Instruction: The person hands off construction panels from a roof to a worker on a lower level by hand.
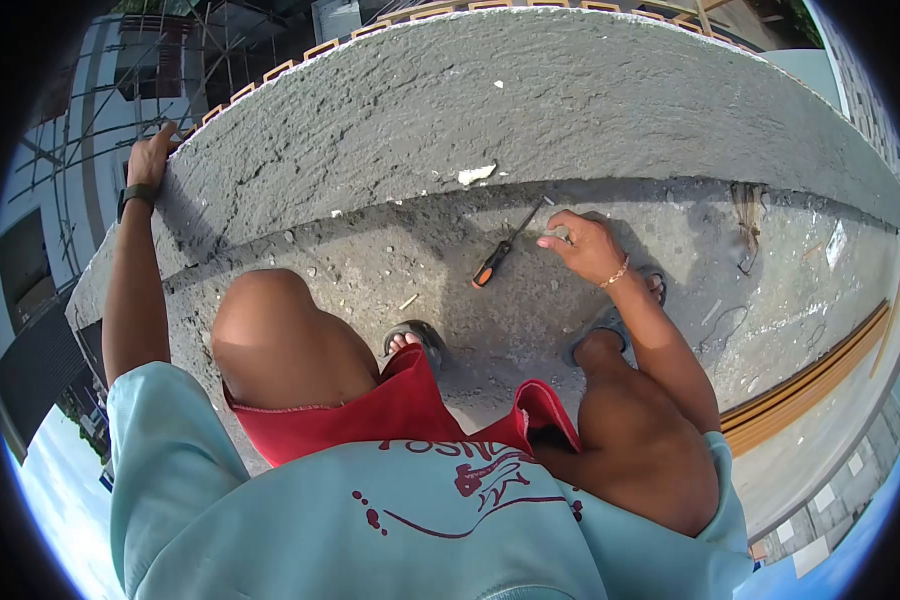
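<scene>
My left hand (151, 160) rests at the left end of the low rough cement wall (450, 110), with fingers bent over its top edge; the fingertips are partly hidden. Over the concrete floor, my right hand (588, 246) is curled with thumb and forefinger close together in a pinch. Something small and greyish may be between them, too small to name. Just left of that hand lies a screwdriver (494, 264) with an orange and black handle, its shaft pointing toward the wall's base. Neither hand touches the screwdriver.
A white chip (477, 174) lies at the wall's foot, with crumbs of rubble around. Long orange-brown bars (805, 380) run along the floor's right side. Hollow orange block or tube ends (322, 49) line the wall's far side. Scaffold poles (225, 55) stand beyond, upper left.
</scene>
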Demonstrator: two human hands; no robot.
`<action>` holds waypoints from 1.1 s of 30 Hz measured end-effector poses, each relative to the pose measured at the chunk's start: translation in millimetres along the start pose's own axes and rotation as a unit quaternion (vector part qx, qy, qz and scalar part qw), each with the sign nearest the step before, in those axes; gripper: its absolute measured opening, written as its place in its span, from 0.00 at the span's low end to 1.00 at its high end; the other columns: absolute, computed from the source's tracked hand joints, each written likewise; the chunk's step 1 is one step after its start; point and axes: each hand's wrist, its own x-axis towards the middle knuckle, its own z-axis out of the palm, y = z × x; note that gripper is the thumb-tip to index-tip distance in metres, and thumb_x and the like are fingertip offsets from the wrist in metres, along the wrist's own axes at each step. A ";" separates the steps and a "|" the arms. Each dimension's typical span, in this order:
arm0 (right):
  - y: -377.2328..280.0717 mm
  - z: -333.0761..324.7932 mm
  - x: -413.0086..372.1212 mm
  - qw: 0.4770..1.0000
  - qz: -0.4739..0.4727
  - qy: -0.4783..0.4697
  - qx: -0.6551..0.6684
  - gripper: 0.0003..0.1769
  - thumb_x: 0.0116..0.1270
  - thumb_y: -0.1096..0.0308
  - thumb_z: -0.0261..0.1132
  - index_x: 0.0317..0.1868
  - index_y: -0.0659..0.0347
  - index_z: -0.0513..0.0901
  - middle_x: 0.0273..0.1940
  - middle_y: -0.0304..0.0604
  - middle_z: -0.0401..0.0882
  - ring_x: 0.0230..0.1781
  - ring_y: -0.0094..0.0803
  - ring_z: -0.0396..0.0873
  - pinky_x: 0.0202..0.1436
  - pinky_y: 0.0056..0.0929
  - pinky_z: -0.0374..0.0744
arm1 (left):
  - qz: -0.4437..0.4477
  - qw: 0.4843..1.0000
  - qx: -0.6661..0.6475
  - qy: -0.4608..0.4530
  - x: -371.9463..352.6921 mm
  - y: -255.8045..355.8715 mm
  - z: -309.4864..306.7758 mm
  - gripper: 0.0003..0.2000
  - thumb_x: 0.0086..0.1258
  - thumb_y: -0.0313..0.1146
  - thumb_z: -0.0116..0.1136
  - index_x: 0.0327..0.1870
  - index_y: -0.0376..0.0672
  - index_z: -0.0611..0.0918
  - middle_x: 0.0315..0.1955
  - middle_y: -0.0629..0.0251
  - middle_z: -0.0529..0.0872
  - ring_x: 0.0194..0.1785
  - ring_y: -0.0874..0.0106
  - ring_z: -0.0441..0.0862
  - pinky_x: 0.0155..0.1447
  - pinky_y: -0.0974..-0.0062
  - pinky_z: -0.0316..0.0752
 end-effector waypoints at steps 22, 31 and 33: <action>-328.2 -218.4 -52.9 0.902 -0.072 -0.030 -0.426 0.13 0.62 0.65 0.60 0.25 0.64 0.71 0.21 0.52 0.69 0.25 0.52 0.71 0.29 0.41 0.69 | -0.118 0.991 -0.035 0.049 -33.7 44.1 -8.0 0.28 0.59 0.57 0.47 0.36 0.36 0.85 0.37 0.45 0.84 0.43 0.49 0.82 0.48 0.59 0.74; -356.0 -259.6 182.5 0.840 -0.304 0.080 -0.442 0.22 0.76 0.54 0.43 0.37 0.67 0.69 0.26 0.46 0.67 0.27 0.35 0.67 0.36 0.33 0.69 | -0.128 0.990 -0.052 0.041 -35.6 43.6 -7.8 0.27 0.60 0.54 0.48 0.37 0.34 0.84 0.38 0.43 0.84 0.44 0.48 0.81 0.50 0.57 0.74; -352.6 -221.4 239.0 0.853 -0.269 0.035 -0.446 0.19 0.75 0.57 0.44 0.35 0.65 0.69 0.25 0.49 0.66 0.26 0.40 0.67 0.36 0.36 0.68 | -0.108 0.992 -0.044 0.057 -33.2 42.7 -6.1 0.28 0.59 0.55 0.47 0.33 0.33 0.85 0.31 0.44 0.84 0.37 0.49 0.83 0.44 0.59 0.74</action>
